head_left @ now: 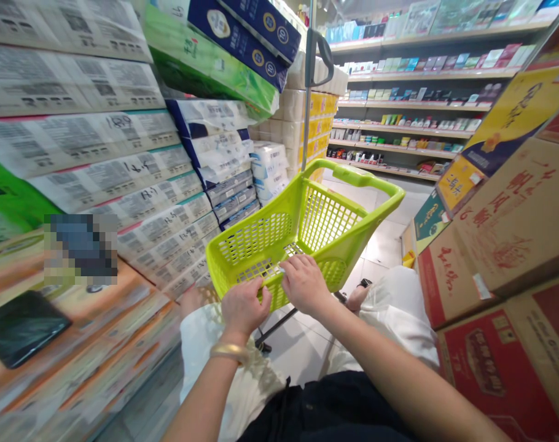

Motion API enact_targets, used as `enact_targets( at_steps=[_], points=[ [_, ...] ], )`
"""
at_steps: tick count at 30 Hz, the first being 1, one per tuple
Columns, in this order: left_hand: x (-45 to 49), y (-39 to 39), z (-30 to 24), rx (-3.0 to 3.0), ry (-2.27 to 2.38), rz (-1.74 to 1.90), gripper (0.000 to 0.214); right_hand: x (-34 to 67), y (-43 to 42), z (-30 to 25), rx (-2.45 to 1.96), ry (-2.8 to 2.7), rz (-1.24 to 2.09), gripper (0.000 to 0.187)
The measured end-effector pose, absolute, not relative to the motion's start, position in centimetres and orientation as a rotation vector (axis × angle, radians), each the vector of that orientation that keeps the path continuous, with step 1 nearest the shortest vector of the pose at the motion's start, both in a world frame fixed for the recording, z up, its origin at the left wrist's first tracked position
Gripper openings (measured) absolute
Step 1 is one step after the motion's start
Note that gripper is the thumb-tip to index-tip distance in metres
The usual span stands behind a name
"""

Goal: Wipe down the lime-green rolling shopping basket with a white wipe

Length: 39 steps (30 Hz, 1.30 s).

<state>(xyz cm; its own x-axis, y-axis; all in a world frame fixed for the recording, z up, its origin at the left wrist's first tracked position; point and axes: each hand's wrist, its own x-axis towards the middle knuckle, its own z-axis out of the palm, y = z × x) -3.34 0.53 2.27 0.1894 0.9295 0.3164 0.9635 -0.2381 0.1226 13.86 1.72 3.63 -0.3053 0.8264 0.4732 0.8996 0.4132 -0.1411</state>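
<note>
A lime-green rolling shopping basket stands tilted in front of my knees, with perforated walls and a raised rim at its far end. My left hand, below a gold bangle, is closed at the basket's near rim. Beside it, my right hand curls its fingers over the same rim. A small whitish bit shows by the right fingertips, too small to name. From the far side of the basket rises a grey pull handle on a metal pole.
Stacked paper packs wall the left side. A dark phone-like slab lies on orange-and-white packs, near a blurred-out object. Cardboard cartons line the right. Shelves of small goods stand at the back, past the tiled floor.
</note>
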Motion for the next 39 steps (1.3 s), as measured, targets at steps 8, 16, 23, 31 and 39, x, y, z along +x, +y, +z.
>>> enact_targets(
  at_steps=[8, 16, 23, 31, 39],
  points=[
    [-3.5, 0.6, 1.9, -2.356, -1.863, -0.490, 0.030, 18.1, 3.0, 4.3, -1.583, -2.012, -0.246, 0.023],
    [-3.4, 0.7, 2.0, -2.338, -1.855, -0.518, 0.028, 15.2, 2.3, 3.4, -1.490, -2.141, -0.198, 0.027],
    [-3.6, 0.7, 1.8, -2.356, -1.841, -0.528, 0.028, 16.5, 2.5, 3.9, -1.466, -2.210, -0.193, 0.023],
    [-3.0, 0.8, 2.0, -2.327, -1.876, -0.483, 0.029, 16.7, 2.9, 3.8, -1.574, -2.104, -0.208, 0.023],
    [-4.1, 1.6, 2.1, -2.391, -1.859, -0.463, 0.029, 15.2, 2.7, 3.4, -1.460, -2.230, -0.178, 0.025]
  ],
)
